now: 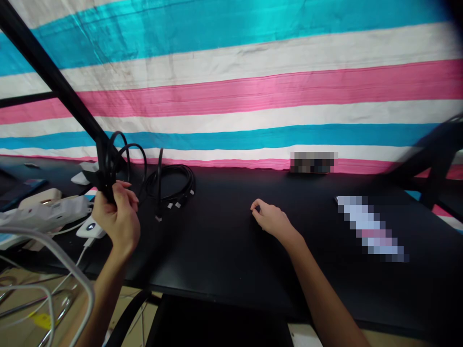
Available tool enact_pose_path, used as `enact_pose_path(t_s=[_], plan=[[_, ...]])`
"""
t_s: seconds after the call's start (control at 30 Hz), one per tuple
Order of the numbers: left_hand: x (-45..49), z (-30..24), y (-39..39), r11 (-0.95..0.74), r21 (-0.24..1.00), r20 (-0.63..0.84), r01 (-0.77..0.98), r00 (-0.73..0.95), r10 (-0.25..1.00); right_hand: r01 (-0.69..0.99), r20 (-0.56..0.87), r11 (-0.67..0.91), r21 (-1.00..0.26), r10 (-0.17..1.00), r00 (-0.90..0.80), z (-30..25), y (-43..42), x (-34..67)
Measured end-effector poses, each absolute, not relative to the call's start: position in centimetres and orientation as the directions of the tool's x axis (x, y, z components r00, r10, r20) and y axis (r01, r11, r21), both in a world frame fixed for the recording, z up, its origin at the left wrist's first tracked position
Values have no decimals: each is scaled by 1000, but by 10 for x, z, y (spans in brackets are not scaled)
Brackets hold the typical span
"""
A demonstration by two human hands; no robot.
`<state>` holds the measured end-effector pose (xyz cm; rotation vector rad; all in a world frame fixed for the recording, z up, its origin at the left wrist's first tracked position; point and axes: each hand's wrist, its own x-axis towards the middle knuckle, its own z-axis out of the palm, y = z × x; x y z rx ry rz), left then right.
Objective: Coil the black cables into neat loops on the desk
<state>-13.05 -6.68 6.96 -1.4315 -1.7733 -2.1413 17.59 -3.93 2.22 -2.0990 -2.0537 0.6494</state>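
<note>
Power strip (61,210), then cables (107,179) aloft, then a curled right hand (271,219)!
Left hand (122,219) clamps those cables, black loops arching up; next along, a coiled cable (190,182) lies on the black table (217,260); and there's the right hand, fingers bent, low by the surface, whether pinching anything I cannot tell.

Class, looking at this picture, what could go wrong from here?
The black cable bundle in the left hand might tangle with the coiled cable close by on the table. That hand is also near the white power strip, so a careless sweep could knock it. The pale cable looping past the left forearm could snag.
</note>
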Motion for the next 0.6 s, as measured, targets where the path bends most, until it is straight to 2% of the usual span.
enact_pose_path(t_s=[0.13,0.23,0.3,0.4,0.5,0.6], plan=[[-100,76,-87,-490,793,609,362,-506,611,909,-190,-51,-413,981,-31,23,-41,175],[-78,65,-99,-437,884,464,165,-412,784,868,-179,-22,-496,981,-78,21,-42,171],[-65,53,-107,-314,948,316,61,-320,893,742,-177,-23,-670,976,-129,19,-41,167],[-48,39,-117,-162,986,152,-42,-174,973,415,-198,-96,-904,958,-208,19,-39,162],[-37,37,-123,-83,988,73,-127,-78,994,231,-224,-155,-961,923,-314,26,-39,161],[-30,41,-123,-57,991,58,-120,0,998,163,-195,-141,-976,901,-387,35,-42,161]])
